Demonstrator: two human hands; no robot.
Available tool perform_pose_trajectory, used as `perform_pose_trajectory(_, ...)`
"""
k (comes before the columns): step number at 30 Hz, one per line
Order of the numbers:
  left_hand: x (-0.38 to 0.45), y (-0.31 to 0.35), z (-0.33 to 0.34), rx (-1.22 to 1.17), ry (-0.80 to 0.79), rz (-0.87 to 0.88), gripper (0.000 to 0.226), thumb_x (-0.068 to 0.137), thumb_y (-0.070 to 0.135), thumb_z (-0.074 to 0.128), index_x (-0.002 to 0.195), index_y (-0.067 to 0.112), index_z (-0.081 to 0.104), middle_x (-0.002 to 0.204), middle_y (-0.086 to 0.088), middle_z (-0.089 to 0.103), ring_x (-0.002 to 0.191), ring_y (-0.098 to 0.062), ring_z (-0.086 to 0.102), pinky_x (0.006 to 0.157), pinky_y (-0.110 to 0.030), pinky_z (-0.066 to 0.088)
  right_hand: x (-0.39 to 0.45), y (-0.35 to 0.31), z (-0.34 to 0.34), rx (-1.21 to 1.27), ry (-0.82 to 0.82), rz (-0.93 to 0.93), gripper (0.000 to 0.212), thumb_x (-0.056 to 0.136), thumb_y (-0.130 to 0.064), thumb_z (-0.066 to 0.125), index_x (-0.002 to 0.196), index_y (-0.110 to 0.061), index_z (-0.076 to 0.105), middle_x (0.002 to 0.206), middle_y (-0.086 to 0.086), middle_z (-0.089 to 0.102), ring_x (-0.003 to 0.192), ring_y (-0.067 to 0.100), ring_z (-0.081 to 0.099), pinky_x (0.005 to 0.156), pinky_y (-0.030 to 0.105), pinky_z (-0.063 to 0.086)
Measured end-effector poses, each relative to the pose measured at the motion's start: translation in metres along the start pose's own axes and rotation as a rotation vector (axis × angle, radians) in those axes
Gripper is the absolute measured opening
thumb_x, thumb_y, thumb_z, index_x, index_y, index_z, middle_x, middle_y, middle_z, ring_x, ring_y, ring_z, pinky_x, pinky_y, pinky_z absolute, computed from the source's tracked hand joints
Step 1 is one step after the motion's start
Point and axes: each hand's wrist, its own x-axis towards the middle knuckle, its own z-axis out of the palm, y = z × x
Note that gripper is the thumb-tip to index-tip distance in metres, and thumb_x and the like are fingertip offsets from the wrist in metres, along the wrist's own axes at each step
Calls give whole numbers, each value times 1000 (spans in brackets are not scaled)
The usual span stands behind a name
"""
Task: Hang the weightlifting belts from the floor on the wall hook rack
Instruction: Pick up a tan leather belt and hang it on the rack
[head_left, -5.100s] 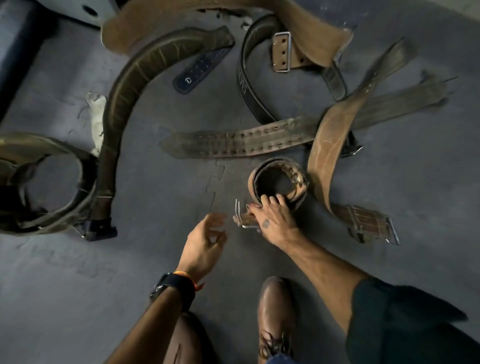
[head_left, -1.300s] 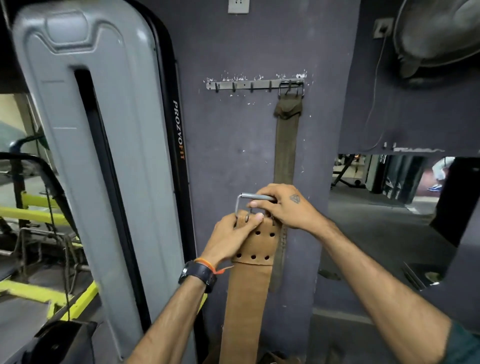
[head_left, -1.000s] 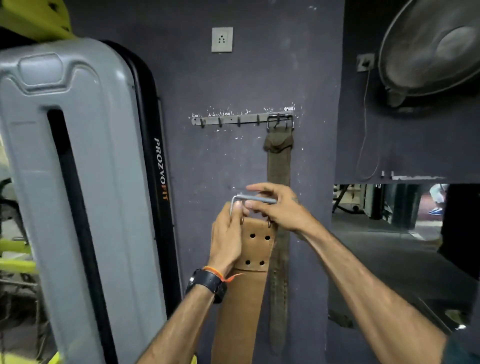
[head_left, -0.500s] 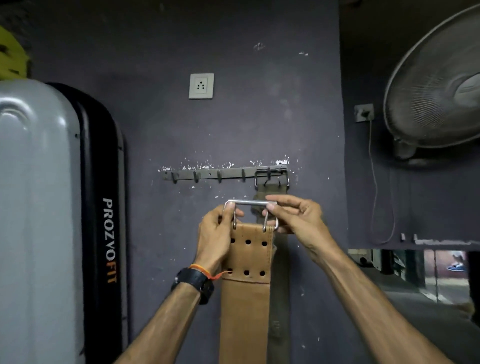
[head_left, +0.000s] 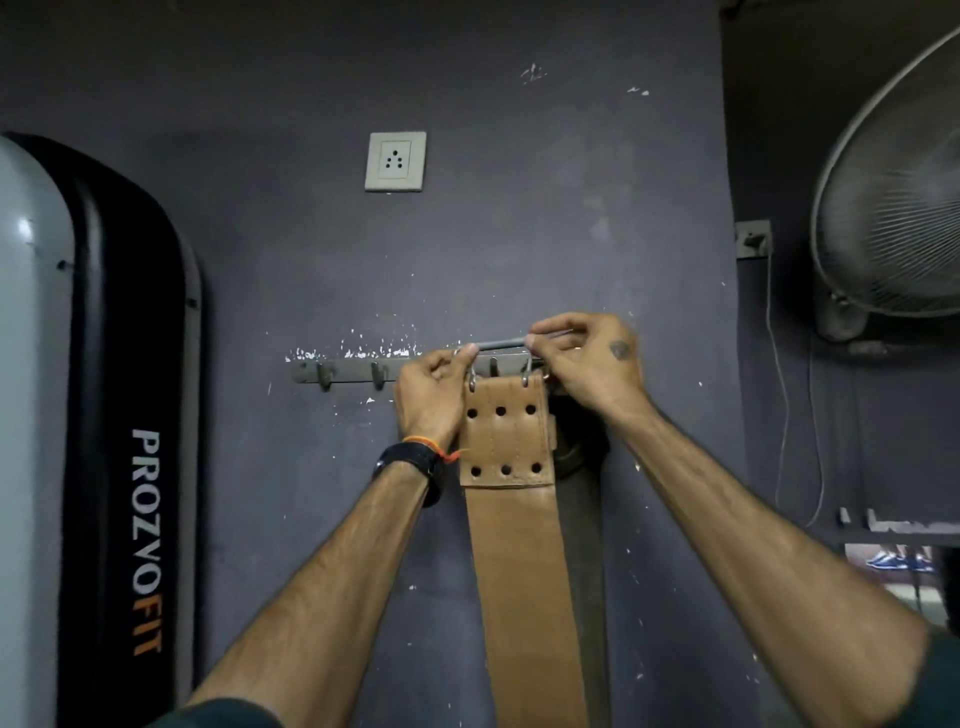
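Observation:
A tan leather weightlifting belt (head_left: 519, 545) hangs straight down in front of the dark wall, its steel buckle (head_left: 501, 347) held level with the metal hook rack (head_left: 343, 371). My left hand (head_left: 428, 395) grips the buckle's left corner and the belt's top edge. My right hand (head_left: 587, 364) pinches the buckle's top bar from the right. A dark olive belt (head_left: 584, 519) hangs from the rack's right end, mostly hidden behind the tan one. Two bare hooks show at the rack's left; the hooks behind my hands are partly covered.
A grey and black PROZVOFIT machine shroud (head_left: 104, 415) stands close at the left. A white wall socket (head_left: 396, 161) sits above the rack. A wall fan (head_left: 893, 197) and its cord are at the right, beside a doorway.
Both hands have lifted the tan belt's buckle from below the rack up to the level of the hooks, and my view has moved closer to the wall.

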Motion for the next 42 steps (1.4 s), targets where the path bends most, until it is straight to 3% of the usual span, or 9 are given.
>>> perform_pose_trajectory(4, 26, -15, -1, 162, 60, 25, 38, 80, 64, 82, 99, 31, 85, 84, 6, 85, 86, -17, 82, 87, -43, 68, 21, -2, 26, -294, 19, -50, 11, 84, -35, 88, 90, -26, 86, 80, -8, 83, 74, 7, 78, 81, 28, 66)
perform_pose_trajectory(12, 28, -9, -15, 635, 47, 347, 35, 97, 65, 68, 114, 36, 76, 90, -7, 84, 95, -38, 79, 80, -50, 66, 18, -1, 30, -615, -9, -161, 15, 89, -27, 82, 102, -21, 86, 97, -4, 84, 80, 15, 74, 70, 26, 62)
perform_pose_trajectory(14, 34, -6, -18, 750, 43, 396, 35, 98, 66, 66, 113, 36, 78, 92, -11, 83, 97, -42, 77, 81, -49, 64, 22, -3, 30, -646, -30, -192, 14, 88, -27, 80, 100, -21, 86, 95, -1, 84, 86, 20, 78, 78, 33, 67)
perform_pose_trajectory(20, 33, 5, -25, 1003, -5, 538, 36, 107, 57, 59, 126, 35, 79, 106, -13, 83, 105, -43, 76, 85, -45, 57, 15, 1, 32, -595, -58, -234, 14, 88, -28, 83, 102, -25, 85, 100, -7, 82, 88, 12, 75, 83, 24, 61)
perform_pose_trajectory(25, 15, -3, -34, 859, -49, 503, 47, 99, 54, 70, 144, 42, 68, 108, -6, 85, 107, -37, 78, 92, -47, 62, 1, -4, 28, -716, -106, -250, 28, 87, -22, 82, 114, -27, 81, 115, -2, 73, 104, 22, 73, 90, 36, 62)
perform_pose_trajectory(28, 3, -17, -30, 745, -80, 422, 66, 92, 58, 76, 152, 43, 54, 88, 3, 82, 96, -32, 79, 87, -46, 64, -16, 1, 31, -744, -115, -283, 46, 90, -23, 82, 135, -25, 72, 122, 5, 63, 112, 28, 69, 98, 48, 61)
perform_pose_trajectory(35, -23, -34, -25, 589, -174, 283, 94, 83, 49, 88, 161, 49, 36, 71, 16, 73, 86, -17, 77, 79, -45, 65, -21, 3, 38, -682, 0, -274, 42, 95, -5, 67, 130, -26, 76, 121, 5, 65, 112, 29, 68, 86, 33, 54)
perform_pose_trajectory(38, -47, -43, -42, 606, -204, 221, 102, 78, 50, 91, 161, 49, 32, 86, 18, 80, 92, -14, 79, 82, -45, 66, -32, 1, 39, -645, -43, -278, 53, 95, 0, 69, 143, -21, 67, 126, 10, 64, 116, 28, 64, 89, 32, 55)
perform_pose_trajectory(42, -81, -65, -52, 500, -252, 22, 110, 71, 49, 98, 161, 32, 37, 138, 6, 68, 126, -20, 69, 109, -49, 59, -64, 13, 23, -655, -56, -358, 55, 89, -12, 76, 143, -21, 67, 124, 9, 65, 116, 28, 58, 98, 47, 56)
